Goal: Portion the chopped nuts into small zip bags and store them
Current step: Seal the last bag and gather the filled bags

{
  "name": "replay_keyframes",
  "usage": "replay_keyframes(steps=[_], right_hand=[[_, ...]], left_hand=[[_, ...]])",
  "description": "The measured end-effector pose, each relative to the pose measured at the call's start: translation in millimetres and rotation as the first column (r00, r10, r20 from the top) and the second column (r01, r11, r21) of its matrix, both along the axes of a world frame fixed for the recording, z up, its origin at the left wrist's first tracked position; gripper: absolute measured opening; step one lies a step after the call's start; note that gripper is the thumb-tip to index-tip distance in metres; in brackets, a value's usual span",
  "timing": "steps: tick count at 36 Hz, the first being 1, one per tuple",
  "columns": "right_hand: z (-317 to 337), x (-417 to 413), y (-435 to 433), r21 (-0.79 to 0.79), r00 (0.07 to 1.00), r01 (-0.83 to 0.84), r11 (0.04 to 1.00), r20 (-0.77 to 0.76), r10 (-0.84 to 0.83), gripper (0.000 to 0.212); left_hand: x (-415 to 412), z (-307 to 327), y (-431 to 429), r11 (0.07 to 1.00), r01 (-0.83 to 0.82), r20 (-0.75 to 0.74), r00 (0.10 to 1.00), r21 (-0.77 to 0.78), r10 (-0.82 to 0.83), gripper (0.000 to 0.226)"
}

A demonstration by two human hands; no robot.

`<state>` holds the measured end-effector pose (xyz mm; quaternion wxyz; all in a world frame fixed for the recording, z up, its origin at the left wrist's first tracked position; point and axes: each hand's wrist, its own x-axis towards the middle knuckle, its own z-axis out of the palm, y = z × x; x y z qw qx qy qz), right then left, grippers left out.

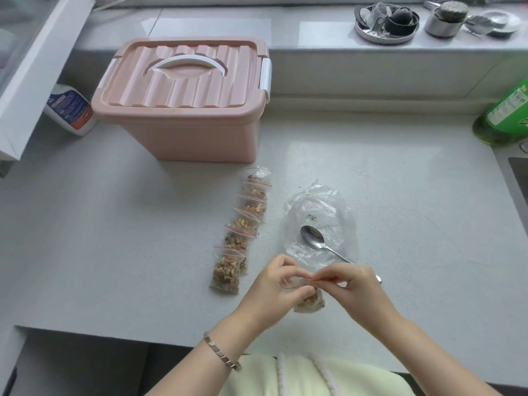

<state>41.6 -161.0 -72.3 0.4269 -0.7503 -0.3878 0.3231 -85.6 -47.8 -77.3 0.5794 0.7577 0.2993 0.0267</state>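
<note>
A small zip bag of chopped nuts (310, 302) hangs over the counter near its front edge. My left hand (275, 284) and my right hand (353, 284) both pinch its red zip strip at the top, fingertips nearly meeting. Left of my hands, a row of several filled zip bags (241, 230) lies on the counter, overlapping, running back toward the pink storage box (185, 110). The box has its lid on and a white handle. A large clear plastic bag (320, 221), holding only crumbs, lies flat behind my right hand with a metal spoon (314, 240) on it.
A white spray bottle (70, 110) lies left of the box. A green bottle (505, 115) stands at the right edge beside a sink corner (518, 172). Metal dishes and cups (385, 21) sit on the back ledge. The grey counter (114, 224) extends to the left.
</note>
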Motion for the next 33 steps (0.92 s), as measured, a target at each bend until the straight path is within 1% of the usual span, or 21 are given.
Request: replay_keyframes(steps=[2,3,5,7,8,9,12,14,15,16,17,18,20,26,33], right_hand=[[11.9,1.9,1.2,0.029,0.996,0.033,0.999,-0.084,-0.031,0.034],[17.3,3.2,2.5,0.042,0.991,0.052,0.998,-0.127,-0.046,0.033],[26.8,6.1,6.6,0.071,0.972,0.095,0.993,-0.220,-0.078,0.029],[35.9,8.5,11.7,0.099,0.946,0.136,0.986,-0.308,-0.100,0.016],[40.2,9.3,13.6,0.103,0.935,0.149,0.983,-0.339,-0.106,0.008],[42.5,9.8,14.5,0.105,0.928,0.159,0.982,-0.356,-0.112,0.007],[45.8,10.3,14.1,0.063,0.903,0.189,0.980,-0.402,-0.149,0.024],[45.7,9.8,12.8,0.005,0.882,0.186,0.983,-0.442,-0.165,0.031],[46.3,9.2,12.6,-0.020,0.872,0.174,0.984,-0.461,-0.164,0.028],[47.1,8.5,12.4,-0.039,0.866,0.162,0.986,-0.473,-0.161,0.020],[47.5,7.8,12.0,-0.050,0.862,0.154,0.987,-0.481,-0.159,0.010],[48.6,7.0,11.5,-0.057,0.862,0.151,0.987,-0.482,-0.159,0.006],[51.0,5.6,11.2,-0.061,0.864,0.154,0.986,-0.475,-0.164,0.008],[55.4,7.1,13.3,-0.062,0.886,0.132,0.989,-0.440,-0.146,0.006],[54.9,9.7,14.2,-0.042,0.947,0.101,0.994,-0.303,-0.109,0.008]], left_hand=[[1.5,6.3,1.5,0.992,-0.096,0.066,0.993,-0.085,0.102,0.016],[3.1,10.0,2.2,0.982,-0.135,0.105,0.983,-0.136,0.150,0.016],[6.4,17.8,1.6,0.951,-0.191,0.185,0.953,-0.243,0.238,0.016],[9.0,26.0,0.6,0.921,-0.233,0.226,0.924,-0.312,0.310,0.013],[10.2,29.8,0.3,0.916,-0.244,0.236,0.915,-0.320,0.327,0.008],[11.1,32.2,0.1,0.919,-0.253,0.242,0.912,-0.303,0.331,0.006],[11.9,36.4,0.0,0.948,-0.273,0.231,0.923,-0.166,0.307,0.008],[13.1,38.9,-0.4,0.934,-0.331,0.205,0.913,-0.138,0.354,0.011],[13.9,40.6,-0.1,0.919,-0.366,0.185,0.903,-0.146,0.388,0.014],[14.3,42.2,0.0,0.908,-0.389,0.170,0.895,-0.155,0.412,0.016],[14.4,43.6,0.2,0.904,-0.396,0.156,0.894,-0.162,0.420,0.015],[14.1,44.3,0.4,0.904,-0.392,0.147,0.897,-0.169,0.417,0.012],[12.9,46.5,0.7,0.910,-0.373,0.138,0.907,-0.182,0.399,0.006],[11.5,52.9,2.2,0.918,-0.332,0.131,0.922,-0.216,0.365,0.011],[12.8,59.4,4.2,0.907,-0.326,0.121,0.922,-0.267,0.367,0.012]])
